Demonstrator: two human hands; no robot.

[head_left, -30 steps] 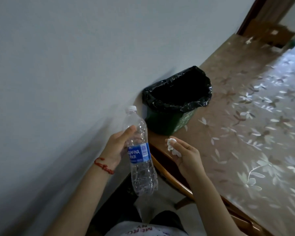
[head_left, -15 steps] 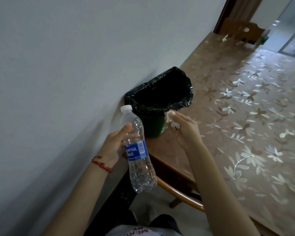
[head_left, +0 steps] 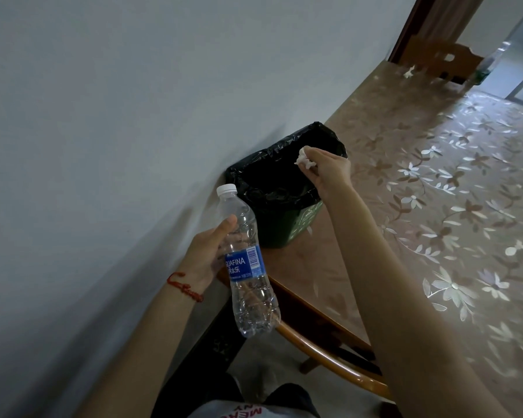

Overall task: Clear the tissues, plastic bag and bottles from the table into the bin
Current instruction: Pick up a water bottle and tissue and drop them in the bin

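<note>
A small green bin [head_left: 296, 220] lined with a black bag [head_left: 254, 173] stands on the table against the wall. My right hand [head_left: 329, 170] hovers over the bin's open mouth, pinching a crumpled white tissue [head_left: 305, 159]. My left hand [head_left: 207, 251] grips a clear, empty plastic bottle [head_left: 248, 267] with a blue label and white cap. That bottle is upright, off the table's near corner, in front of the bin. Another white tissue [head_left: 408, 73] lies at the table's far end.
The table [head_left: 435, 206] has a brown floral cover and runs along a pale wall [head_left: 133, 116]. A wooden chair back [head_left: 338, 360] curves below the near table edge. Another chair [head_left: 444, 60] and a greenish bottle [head_left: 485, 66] sit at the far end.
My right hand has carried the tissue from the table's near corner up over the bin's opening. The left hand keeps holding the bottle in about the same place.
</note>
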